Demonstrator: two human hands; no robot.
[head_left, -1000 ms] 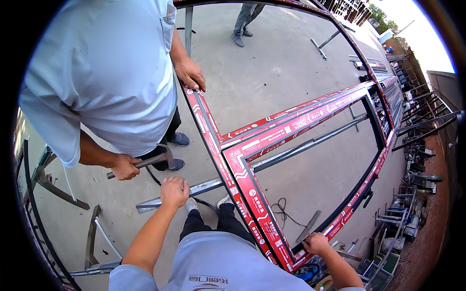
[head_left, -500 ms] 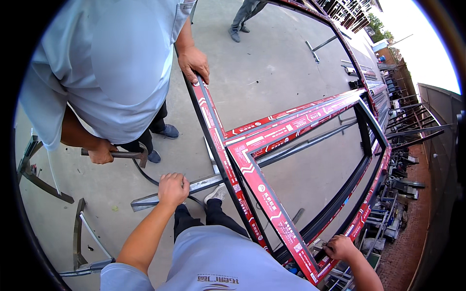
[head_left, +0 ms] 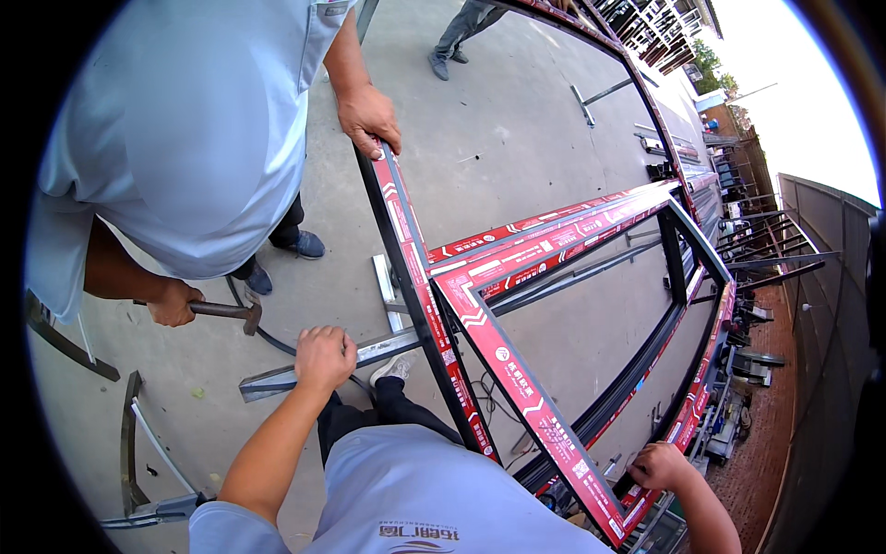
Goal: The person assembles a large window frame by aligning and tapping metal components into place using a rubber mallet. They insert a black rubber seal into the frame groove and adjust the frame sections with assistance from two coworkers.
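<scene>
My left hand (head_left: 325, 358) is closed, knuckles up, in front of a grey metal bar (head_left: 388, 343); whatever its fingers may hold is hidden. On the right, my right hand (head_left: 658, 464) curls over the near corner of a dark window frame (head_left: 526, 392) covered in red printed protective film. This smaller frame stands out at an angle from a larger film-covered frame (head_left: 406, 235). Across from me, a co-worker's hand (head_left: 369, 118) rests on the larger frame's end. The co-worker's other hand (head_left: 173, 303) grips a hammer (head_left: 226, 311), held away from the frames.
Metal support pieces (head_left: 138, 443) stand at the lower left. A dark cable (head_left: 263, 334) runs over the concrete floor. Farther off are another person's legs (head_left: 452, 42) and a T-shaped stand (head_left: 586, 103). Racks and stacked metal parts (head_left: 748, 365) line the right side beside a wall (head_left: 826, 305).
The co-worker's hammer has moved left and lower, away from the frames. My right hand stays at the smaller frame's corner, and my left hand stays closed. The whole view has shifted slightly.
</scene>
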